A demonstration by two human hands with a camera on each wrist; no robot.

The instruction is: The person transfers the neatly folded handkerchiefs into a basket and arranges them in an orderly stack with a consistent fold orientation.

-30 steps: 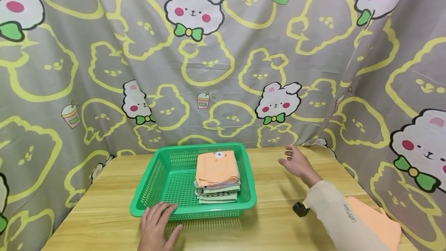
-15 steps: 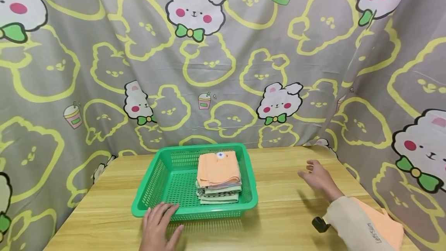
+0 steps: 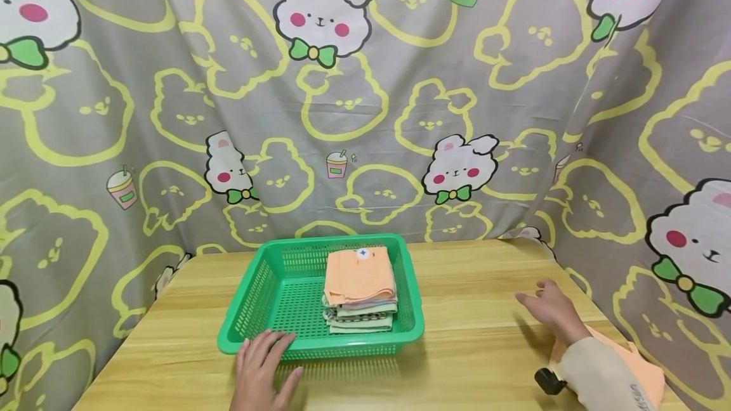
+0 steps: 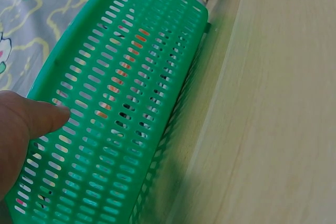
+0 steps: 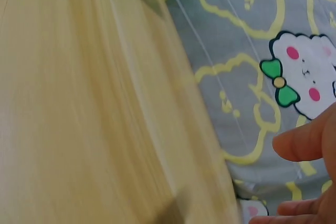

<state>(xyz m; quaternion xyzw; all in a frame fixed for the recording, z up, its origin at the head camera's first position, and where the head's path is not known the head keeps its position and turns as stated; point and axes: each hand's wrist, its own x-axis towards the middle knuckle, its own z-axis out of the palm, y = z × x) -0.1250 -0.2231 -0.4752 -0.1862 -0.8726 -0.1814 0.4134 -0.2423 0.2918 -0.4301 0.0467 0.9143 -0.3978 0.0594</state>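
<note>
A green plastic basket (image 3: pixel 321 342) stands on the table, with a stack of folded cloths (image 3: pixel 361 322) inside on its right; the top one is a peach cloth (image 3: pixel 358 274). My left hand (image 3: pixel 263 370) rests its relaxed fingers on the basket's front rim. In the left wrist view its thumb (image 4: pixel 50 118) lies by the outer wall; the other fingers are out of sight there. Over the table's right side my right hand (image 3: pixel 553 313) is spread and holds nothing. Another peach cloth (image 3: pixel 642 366) lies close by, partly hidden under the right forearm.
Wooden table boards (image 3: pixel 468 328) extend between the basket and the right hand. A grey curtain (image 3: pixel 365 208) with cartoon animals hangs along the back and both sides. A small black device (image 3: pixel 549 381) is on the right wrist.
My right hand has moved right and nearer to me, over toward the peach cloth at the right edge. The left hand, basket and stacked cloths have stayed in place.
</note>
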